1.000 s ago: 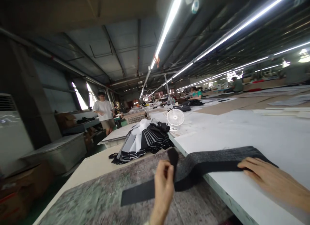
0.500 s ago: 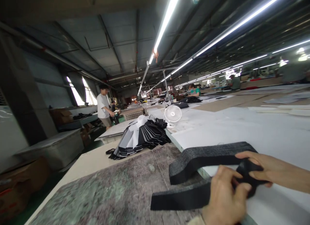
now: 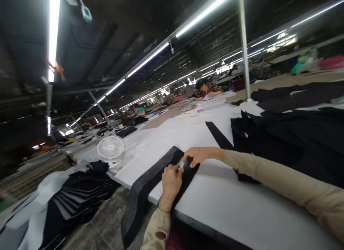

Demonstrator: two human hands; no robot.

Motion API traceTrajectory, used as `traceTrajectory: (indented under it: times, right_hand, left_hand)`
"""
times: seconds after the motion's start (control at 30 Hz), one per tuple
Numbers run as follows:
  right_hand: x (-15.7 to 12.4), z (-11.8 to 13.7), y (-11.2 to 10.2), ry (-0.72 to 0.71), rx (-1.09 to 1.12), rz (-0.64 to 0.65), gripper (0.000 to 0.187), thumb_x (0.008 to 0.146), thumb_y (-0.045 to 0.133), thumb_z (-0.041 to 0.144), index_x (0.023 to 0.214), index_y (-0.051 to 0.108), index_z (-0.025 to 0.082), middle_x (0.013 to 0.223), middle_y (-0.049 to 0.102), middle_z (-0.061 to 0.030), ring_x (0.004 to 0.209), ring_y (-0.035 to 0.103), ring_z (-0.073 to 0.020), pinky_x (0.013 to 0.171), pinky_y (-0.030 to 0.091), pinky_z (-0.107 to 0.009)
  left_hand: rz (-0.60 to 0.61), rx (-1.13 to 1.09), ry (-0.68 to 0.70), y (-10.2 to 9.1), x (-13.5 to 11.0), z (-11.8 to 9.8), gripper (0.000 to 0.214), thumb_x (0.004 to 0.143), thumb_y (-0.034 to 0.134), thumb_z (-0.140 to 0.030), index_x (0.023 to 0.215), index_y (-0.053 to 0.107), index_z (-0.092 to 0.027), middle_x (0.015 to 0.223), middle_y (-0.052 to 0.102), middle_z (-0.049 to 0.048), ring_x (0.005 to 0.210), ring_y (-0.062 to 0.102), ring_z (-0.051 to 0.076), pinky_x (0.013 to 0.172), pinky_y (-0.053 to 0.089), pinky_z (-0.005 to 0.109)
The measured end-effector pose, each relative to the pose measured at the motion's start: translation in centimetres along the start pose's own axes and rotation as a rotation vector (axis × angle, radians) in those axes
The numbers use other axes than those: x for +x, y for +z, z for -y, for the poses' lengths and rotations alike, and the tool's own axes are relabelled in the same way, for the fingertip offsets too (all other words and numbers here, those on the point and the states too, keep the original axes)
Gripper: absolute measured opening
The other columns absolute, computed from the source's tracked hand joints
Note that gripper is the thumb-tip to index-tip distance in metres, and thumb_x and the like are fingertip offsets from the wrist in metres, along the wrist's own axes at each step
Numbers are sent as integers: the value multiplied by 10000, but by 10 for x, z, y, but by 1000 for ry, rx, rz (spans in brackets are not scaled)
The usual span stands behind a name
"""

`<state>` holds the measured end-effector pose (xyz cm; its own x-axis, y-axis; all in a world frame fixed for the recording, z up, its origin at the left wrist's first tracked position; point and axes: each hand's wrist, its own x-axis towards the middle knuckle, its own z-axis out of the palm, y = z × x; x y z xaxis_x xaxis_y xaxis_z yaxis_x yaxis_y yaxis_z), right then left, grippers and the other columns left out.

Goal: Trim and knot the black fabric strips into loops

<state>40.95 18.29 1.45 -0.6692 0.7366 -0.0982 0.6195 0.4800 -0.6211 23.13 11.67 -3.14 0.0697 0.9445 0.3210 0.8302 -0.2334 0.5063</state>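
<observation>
My left hand is closed, its thumb and fingers pinching at the edge of a black fabric strip on the white tabletop. My right hand, in a beige sleeve, bends over the far end of that strip and grips it between thumb and fingers. Just left of my hands, a grey-black length of strip runs across the table corner and droops over the edge. Whether the two lengths are one piece is hidden by my hands. Beyond my right wrist lies another narrow black strip.
A white fan stands near the table's left edge. Stacked black and white cut pieces fan out at the lower left. Black fabric is heaped on the right, near a metal post. A person leans over the table farther back.
My view has swung to the right, bringing the black fabric heap into sight. My hands and the strip have come over the white tabletop, with the right hand now at the strip's far end.
</observation>
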Motion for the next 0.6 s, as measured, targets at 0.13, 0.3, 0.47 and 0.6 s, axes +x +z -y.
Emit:
traceTrajectory:
  times: [0.13,0.3,0.47,0.6]
  right_hand:
    - [1,-14,-7,99,-64,39,477,634,640,137,1109,627,94,892,646,-56,735,578,-144,586,435,-200]
    - [-2,-40,-24,116,-67,50,470,645,640,159,1104,625,61,819,653,-71,626,576,-133,551,452,-219]
    - [-10,-54,-36,-8,-116,-23,363,744,519,134,1079,649,78,842,665,-71,672,591,-109,603,450,-189]
    - [-14,-50,-33,-110,-221,-63,333,737,517,97,1024,685,106,742,666,-37,659,581,-106,627,426,-188]
  left_hand:
    - [44,79,25,12,15,-10,174,789,592,-231,893,722,-178,913,648,71,913,565,215,800,406,312]
    - [67,158,75,22,24,-20,211,819,539,-138,954,698,-169,917,647,57,902,575,170,799,403,269]
    - [91,240,171,27,23,-26,323,843,479,-103,1079,677,-200,903,606,60,915,567,170,768,405,254]
    - [86,289,218,27,19,-27,341,853,452,-108,1095,672,-204,903,582,66,911,553,179,762,408,261]
